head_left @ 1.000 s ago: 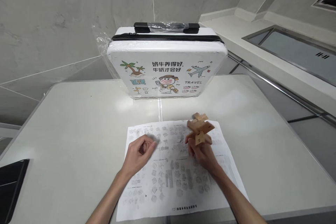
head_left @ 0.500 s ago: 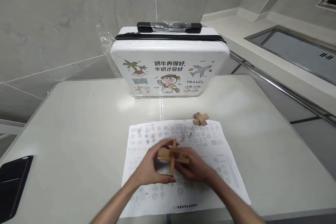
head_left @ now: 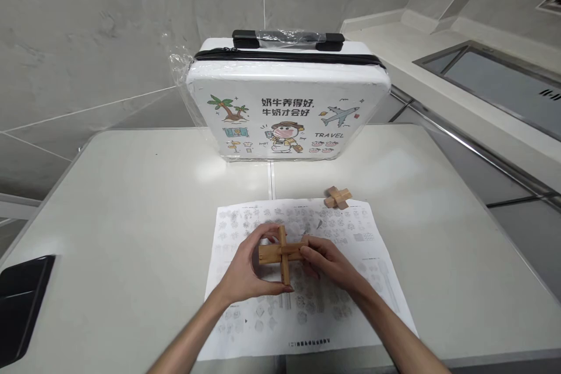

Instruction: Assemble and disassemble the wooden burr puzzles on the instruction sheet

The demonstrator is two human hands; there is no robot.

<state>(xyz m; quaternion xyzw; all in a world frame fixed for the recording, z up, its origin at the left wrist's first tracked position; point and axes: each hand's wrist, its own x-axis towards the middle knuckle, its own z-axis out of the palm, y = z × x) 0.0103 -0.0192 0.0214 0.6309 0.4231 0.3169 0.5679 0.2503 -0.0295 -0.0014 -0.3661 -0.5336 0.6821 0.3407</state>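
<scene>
Above the printed sheet (head_left: pixel 245 336), both hands hold a wooden interlocking puzzle (head_left: pixel 270 253) made of crossed bars. My left hand (head_left: pixel 243 266) is closed round it from the left, its thumb at the near end of the upright bar and its fingers at the far end. On the other side, my right hand (head_left: pixel 331 260) pinches the right end of the crossing bars between thumb and fingers. The fingertips cover part of that end. A second, smaller wooden interlocking puzzle (head_left: pixel 337 197) rests at the sheet's far right edge.
A white suitcase (head_left: pixel 289 85) in clear plastic wrap, with cartoon prints, stands at the back of the pale table (head_left: pixel 131 204). A black flat object (head_left: pixel 24 310) lies at the left edge. To the right is a counter with a sink (head_left: pixel 495 87).
The held puzzle has turned slightly and shifted a little left. My right hand has moved from beneath the right end to pinch it from above. The view has shifted slightly.
</scene>
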